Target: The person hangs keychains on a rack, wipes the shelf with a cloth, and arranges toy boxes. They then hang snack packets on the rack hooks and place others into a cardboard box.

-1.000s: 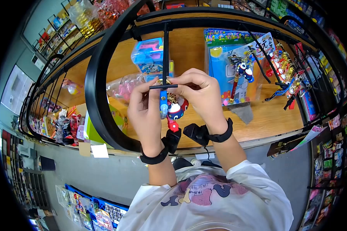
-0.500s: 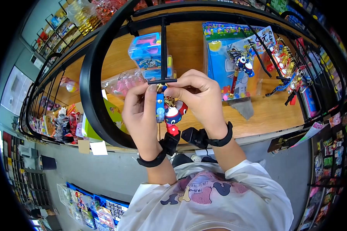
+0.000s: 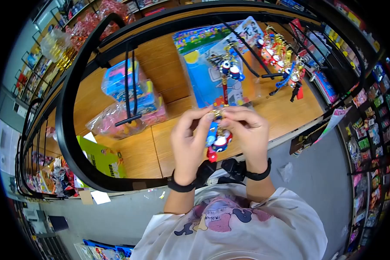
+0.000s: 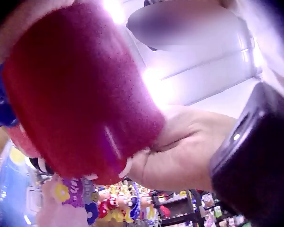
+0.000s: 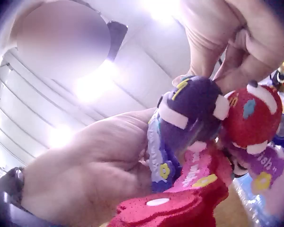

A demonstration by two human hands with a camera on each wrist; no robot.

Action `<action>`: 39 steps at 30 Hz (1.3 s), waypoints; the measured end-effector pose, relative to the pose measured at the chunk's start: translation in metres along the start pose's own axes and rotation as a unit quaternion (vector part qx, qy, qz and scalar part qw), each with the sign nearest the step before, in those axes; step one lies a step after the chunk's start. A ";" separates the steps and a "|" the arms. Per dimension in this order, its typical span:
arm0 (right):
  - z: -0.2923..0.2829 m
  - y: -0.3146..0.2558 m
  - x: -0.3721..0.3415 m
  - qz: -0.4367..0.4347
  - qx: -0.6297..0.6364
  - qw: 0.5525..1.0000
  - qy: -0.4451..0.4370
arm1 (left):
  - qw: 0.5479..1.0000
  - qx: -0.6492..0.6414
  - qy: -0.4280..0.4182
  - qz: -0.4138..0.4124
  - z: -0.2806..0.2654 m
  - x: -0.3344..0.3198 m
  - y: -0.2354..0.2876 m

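Both hands are together in front of the shelf, fingertips meeting at the gold clasps (image 3: 216, 114) of a small bunch of keychains (image 3: 221, 142). My left hand (image 3: 189, 141) pinches the clasps from the left, and my right hand (image 3: 249, 136) pinches them from the other side. Below the fingers hang a blue strap (image 3: 211, 134) and round figures. Seen from the right wrist, one figure (image 5: 194, 111) is dark blue and another (image 5: 253, 116) is red, with a red flower-shaped rubber piece (image 5: 165, 208) underneath. A red rubber piece (image 4: 80, 90) fills much of the left wrist view.
A black display hook (image 3: 128, 120) with a crossbar end juts out left of the hands. More keychains (image 3: 276, 52) hang from hooks at the right. Behind stand a blue packaged folder (image 3: 199, 73) and boxed toys (image 3: 122, 80). A thick black rail (image 3: 67, 130) curves along the left.
The hands and keychains were at the crossbar end of the black hook; now they are right of it, before the blue folder. The head view has shifted to the right.
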State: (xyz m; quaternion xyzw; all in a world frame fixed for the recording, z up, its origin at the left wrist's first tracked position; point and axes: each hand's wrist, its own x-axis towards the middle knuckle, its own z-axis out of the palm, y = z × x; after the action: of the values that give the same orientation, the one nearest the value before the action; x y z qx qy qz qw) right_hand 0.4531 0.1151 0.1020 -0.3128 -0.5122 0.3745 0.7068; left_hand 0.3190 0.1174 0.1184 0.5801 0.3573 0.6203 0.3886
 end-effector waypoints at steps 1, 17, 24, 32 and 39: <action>-0.009 -0.006 0.003 -0.020 -0.015 0.999 0.021 | 1.000 -0.008 -0.009 0.018 0.013 0.006 -0.001; -0.052 -0.021 0.060 0.043 0.007 0.994 0.105 | 0.990 0.073 0.009 0.120 0.084 0.060 -0.004; -0.051 -0.005 0.071 0.028 0.020 0.995 0.091 | 0.985 0.119 -0.007 0.122 0.080 0.071 -0.003; -0.062 0.015 0.076 0.007 0.025 0.998 0.050 | 0.985 0.133 -0.027 0.108 0.077 0.070 -0.012; -0.063 0.007 0.070 -0.025 -0.017 0.999 0.039 | 0.941 0.213 -0.001 0.262 0.063 0.067 -0.025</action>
State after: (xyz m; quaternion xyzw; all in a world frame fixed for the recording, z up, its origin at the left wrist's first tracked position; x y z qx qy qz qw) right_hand 0.5261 0.1749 0.1130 -0.3259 -0.4981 0.3353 0.7302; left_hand 0.3814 0.1881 0.1300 0.7227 0.3162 0.6094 0.0802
